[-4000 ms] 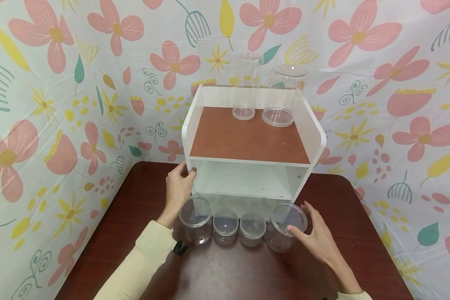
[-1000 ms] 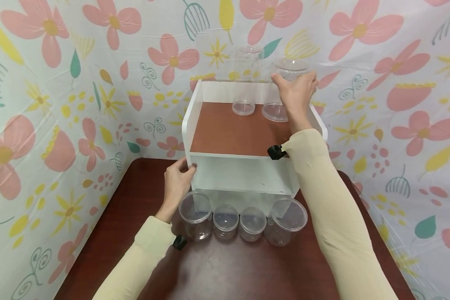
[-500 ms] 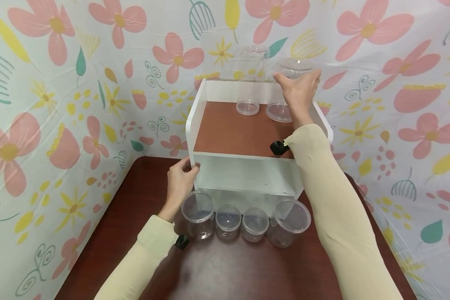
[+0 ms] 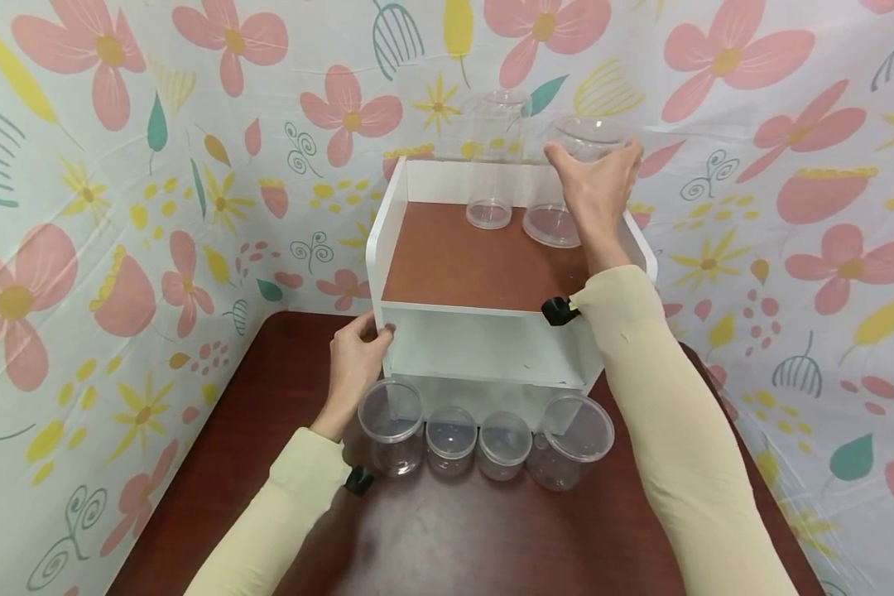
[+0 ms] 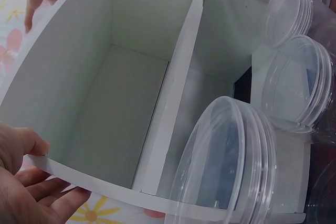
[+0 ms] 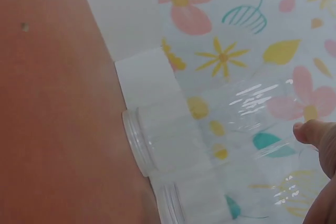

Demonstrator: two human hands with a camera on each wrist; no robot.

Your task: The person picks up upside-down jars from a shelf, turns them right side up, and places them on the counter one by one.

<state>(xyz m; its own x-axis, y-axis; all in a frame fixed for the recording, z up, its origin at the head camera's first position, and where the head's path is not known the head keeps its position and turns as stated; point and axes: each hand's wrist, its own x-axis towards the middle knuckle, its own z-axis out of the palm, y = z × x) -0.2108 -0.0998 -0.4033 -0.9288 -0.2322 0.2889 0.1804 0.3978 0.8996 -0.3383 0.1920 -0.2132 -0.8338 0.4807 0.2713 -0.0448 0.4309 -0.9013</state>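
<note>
A white shelf unit (image 4: 387,248) with a brown top (image 4: 469,265) stands on the dark red table (image 4: 216,463). Two tall clear jars stand at the back of the top, a narrow jar (image 4: 492,165) and a wide jar (image 4: 555,219). My right hand (image 4: 594,175) grips the wide jar near its upper part, thumb on the left and fingers on the right. In the right wrist view a fingertip (image 6: 314,134) shows beside the wide jar (image 6: 210,203). My left hand (image 4: 358,358) holds the shelf's front left edge, as the left wrist view also shows for the hand (image 5: 26,192).
Several lidded clear jars line the table before the shelf: a tall left one (image 4: 391,424), two small ones (image 4: 450,439) (image 4: 502,443) and a wide one (image 4: 569,439). The shelf's lower compartment (image 4: 484,352) holds nothing. Floral cloth walls (image 4: 119,207) close in behind and beside.
Four seconds ago my right hand lay at the wide table jar; it has risen to the wide jar on the shelf top. Over the last second both hands stay nearly still.
</note>
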